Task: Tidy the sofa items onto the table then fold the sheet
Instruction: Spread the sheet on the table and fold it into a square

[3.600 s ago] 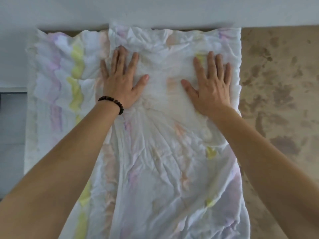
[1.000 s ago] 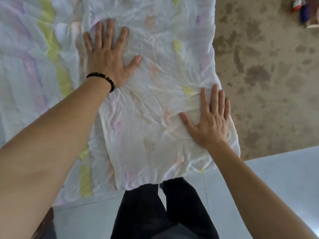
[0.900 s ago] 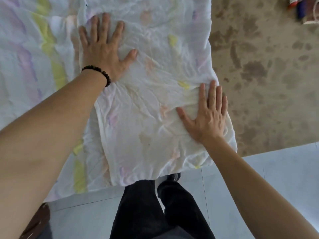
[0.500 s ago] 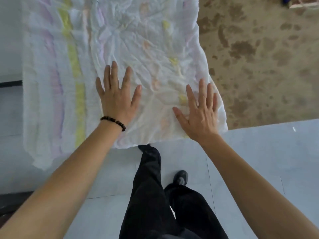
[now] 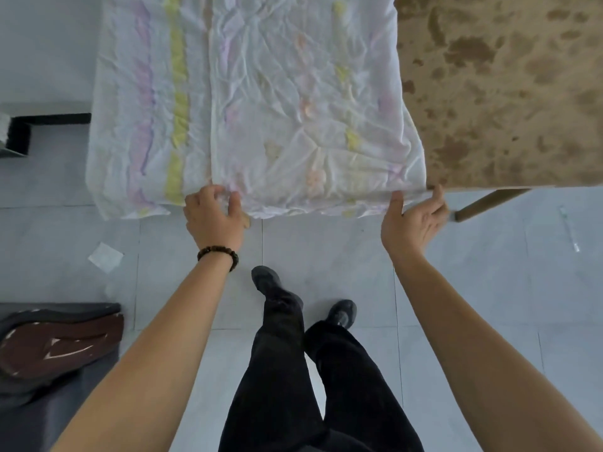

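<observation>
White crumpled sheet [image 5: 293, 109], pastel stripes; left grip [image 5: 213, 218], right grip [image 5: 412, 221] pinching near hem

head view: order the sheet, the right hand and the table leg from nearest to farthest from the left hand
1. sheet: its near edge is in the fingers of the left hand.
2. right hand: along the same edge, at the sheet's right corner.
3. table leg: further right, beyond the right hand.

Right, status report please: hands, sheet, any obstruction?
Left hand grips sheet at near edge. Right hand pinches near right corner. Sheet folded over, flat on table. Nothing lying on it.
</observation>
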{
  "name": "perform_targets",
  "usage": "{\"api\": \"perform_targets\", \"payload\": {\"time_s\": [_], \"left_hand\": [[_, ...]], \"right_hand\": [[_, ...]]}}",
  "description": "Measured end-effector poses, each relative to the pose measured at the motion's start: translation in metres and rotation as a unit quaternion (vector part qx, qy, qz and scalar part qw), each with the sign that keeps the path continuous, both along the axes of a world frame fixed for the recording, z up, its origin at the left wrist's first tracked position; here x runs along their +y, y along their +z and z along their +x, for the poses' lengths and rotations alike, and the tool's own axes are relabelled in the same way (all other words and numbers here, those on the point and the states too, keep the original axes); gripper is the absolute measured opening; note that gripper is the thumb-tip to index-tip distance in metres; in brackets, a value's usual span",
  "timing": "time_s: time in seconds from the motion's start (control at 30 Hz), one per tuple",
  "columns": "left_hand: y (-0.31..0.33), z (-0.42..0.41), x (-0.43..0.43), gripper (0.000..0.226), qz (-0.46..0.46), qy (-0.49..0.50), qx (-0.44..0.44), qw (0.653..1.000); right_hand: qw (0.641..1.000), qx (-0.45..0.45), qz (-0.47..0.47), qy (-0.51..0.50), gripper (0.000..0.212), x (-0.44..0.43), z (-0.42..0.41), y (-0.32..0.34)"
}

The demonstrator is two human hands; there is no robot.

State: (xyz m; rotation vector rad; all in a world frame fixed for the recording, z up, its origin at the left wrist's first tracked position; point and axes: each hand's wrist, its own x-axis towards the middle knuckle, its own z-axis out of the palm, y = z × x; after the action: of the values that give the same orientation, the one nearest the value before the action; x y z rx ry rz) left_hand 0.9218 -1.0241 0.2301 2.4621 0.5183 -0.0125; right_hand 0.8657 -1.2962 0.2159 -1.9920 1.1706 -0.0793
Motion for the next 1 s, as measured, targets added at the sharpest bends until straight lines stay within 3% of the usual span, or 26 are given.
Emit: {"api": "perform_targets", "payload": {"time_s": [0.07,0.17,0.37,0.5,0.63,0.77,0.87,0.93,1.0], "left_hand": [[-0.001,0.008,0.001,0.032,-0.043,0.022,0.01,0.999],[-0.003,0.013,0.003,0.025,-0.104,0.062,-0.001,0.993],[-0.009,0.009,0.008,0.03,-0.251,0.107,-0.015,0.962],[-0.007,0.0,0.02,0.012,-0.215,0.065,-0.076,0.972],[-0.005,-0.004,0.038,0.013,-0.159,0.067,-0.155,0.973],[-0.016,-0.002,0.049,0.014,-0.148,0.109,-0.084,0.979],[-0.026,-0.001,0.055,0.019,-0.202,0.124,-0.036,0.971],[-0.032,-0.001,0.054,0.024,-0.222,0.094,-0.02,0.97],[-0.037,0.003,0.056,0.02,-0.197,0.092,-0.027,0.976]], "right_hand": [[0.998,-0.025,0.054,-0.012,0.07,-0.002,-0.004,-0.003],[0.998,-0.04,0.043,-0.02,0.068,-0.005,-0.008,-0.008],[0.997,-0.068,0.037,-0.001,0.033,-0.015,-0.003,-0.009],[0.991,-0.115,0.069,-0.008,0.013,-0.008,-0.012,-0.006],[0.989,-0.147,0.001,-0.03,0.02,0.002,-0.025,-0.008],[0.995,-0.012,0.097,0.014,0.035,0.002,-0.029,-0.024],[0.99,0.009,0.134,0.035,0.03,0.003,-0.029,-0.035],[0.99,0.02,0.126,0.054,0.013,0.005,-0.027,-0.039],[0.995,0.012,0.081,0.059,0.024,0.008,-0.024,-0.042]]}}
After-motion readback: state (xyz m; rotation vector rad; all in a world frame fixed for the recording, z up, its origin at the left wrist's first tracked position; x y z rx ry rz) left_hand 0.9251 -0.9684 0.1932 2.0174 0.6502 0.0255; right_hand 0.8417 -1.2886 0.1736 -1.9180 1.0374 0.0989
